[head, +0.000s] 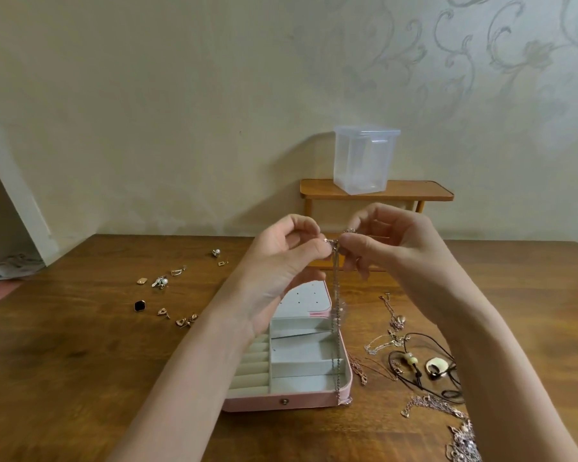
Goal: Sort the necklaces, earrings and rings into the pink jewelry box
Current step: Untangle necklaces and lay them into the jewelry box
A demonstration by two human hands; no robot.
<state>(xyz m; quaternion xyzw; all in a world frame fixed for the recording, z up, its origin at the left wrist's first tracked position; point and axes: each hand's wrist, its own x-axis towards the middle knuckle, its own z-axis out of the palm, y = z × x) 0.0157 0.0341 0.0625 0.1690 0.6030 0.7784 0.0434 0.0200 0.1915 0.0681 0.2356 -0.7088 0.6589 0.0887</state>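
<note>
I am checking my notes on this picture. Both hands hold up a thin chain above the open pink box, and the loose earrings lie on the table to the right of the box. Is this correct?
Not quite. The head view shows the earrings on the table to the left of the pink box; necklaces lie to its right. The rest holds: the left hand and right hand pinch the chain above the open box.

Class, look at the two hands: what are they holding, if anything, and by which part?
Both the left hand and right hand pinch a thin chain necklace at its top end; the rest hangs over the pink jewelry box.
</note>
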